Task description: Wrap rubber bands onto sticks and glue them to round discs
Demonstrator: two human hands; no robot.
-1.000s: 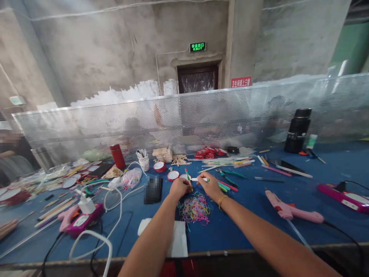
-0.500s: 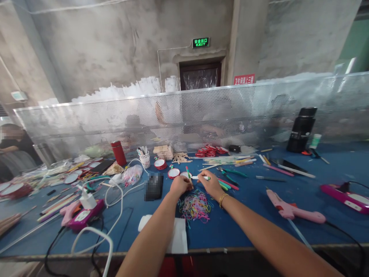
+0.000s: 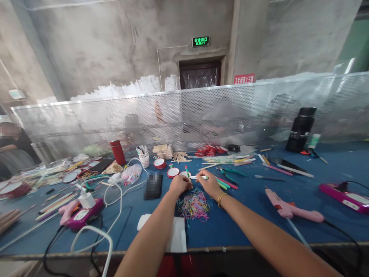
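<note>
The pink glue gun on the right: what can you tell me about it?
The pink glue gun looks like plastic, with an orange-red trigger. It lies on its side on the blue tabletop, nozzle pointing away and to the left, handle to the right. A translucent stick emerges from its rear, and a black cord leaves the handle's end. Neither hand touches it. Whether it is hot, I can't tell.

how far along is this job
Partway, it seems: the stick in the left hand already shows red and green. In hand now: a marker in the right hand, close to that stick. Possibly left: the loose string pile and bare wooden sticks.
</note>
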